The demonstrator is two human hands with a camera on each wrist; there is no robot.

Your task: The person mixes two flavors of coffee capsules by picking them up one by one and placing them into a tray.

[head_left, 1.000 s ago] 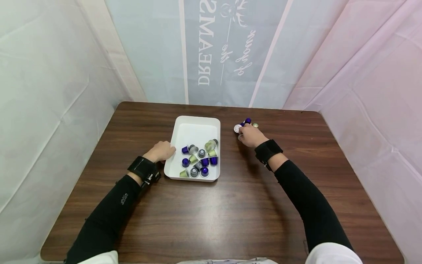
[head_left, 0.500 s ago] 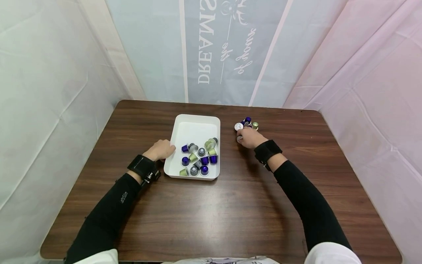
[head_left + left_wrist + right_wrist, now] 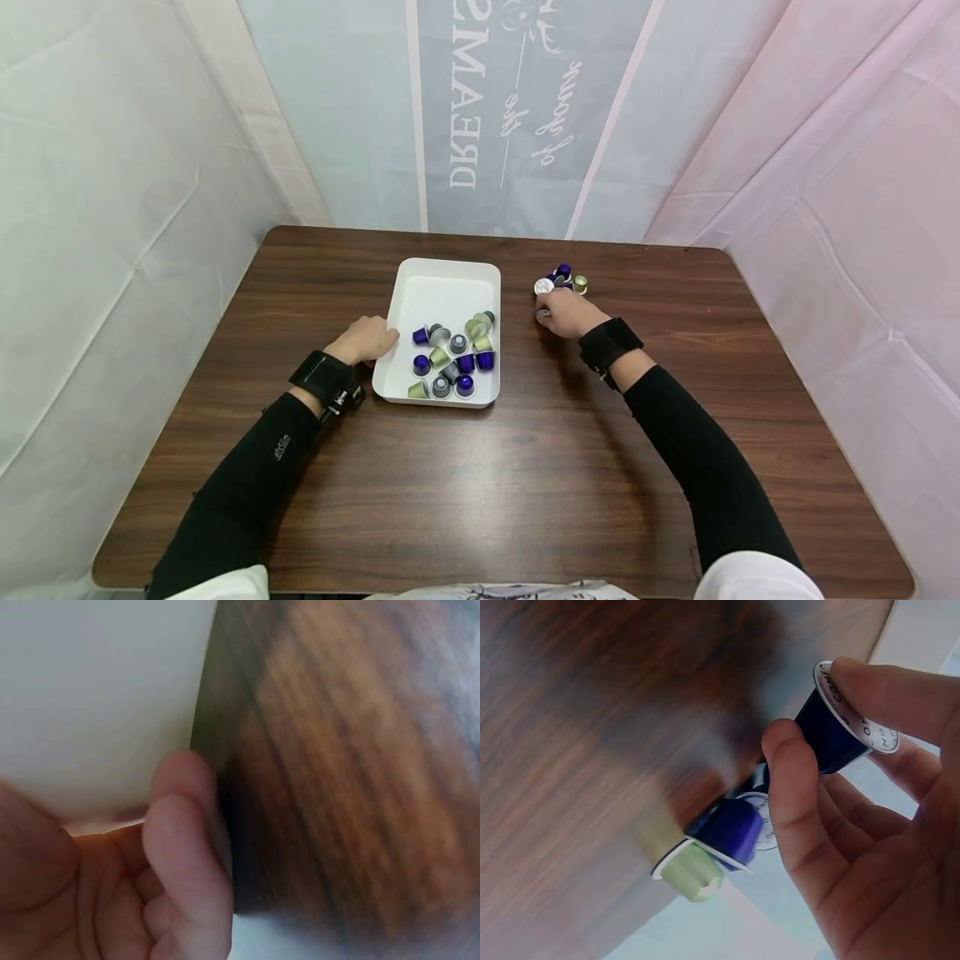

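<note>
Tray: white tray (image 3: 431, 283), L of ctr on brown table (image 3: 480, 500), long side running near–far.
In tray: well over a dozen tray pods (image 3: 458, 344), mixed blue/green/grey, bunched in the near half; some upright on lids, some tipped on their sides. Exact no. hard, a few overlap.
Outside tray: small huddle of loose pods (image 3: 564, 270), far R of tray, just beyond R hand (image 3: 572, 312). Close up, a green pod (image 3: 692, 874) & a blue pod (image 3: 739, 831) show touching, w/ a white lid partly hidden behind.
R hand: thumb on printed lid, index finger on body, spread abt one pod wide; has a dk blue held pod (image 3: 830, 735), well apart from tray.
L hand: L hand (image 3: 362, 340) at tray's L edge, fingers bent in at rim, seems to be steadying it; thumb tip n/a, can't see.
Done (my read): pods look to be collecting in tray, so most are in.
Left (my read): held pod + approx. half a doz. loose ones; hand may hide more.
</note>
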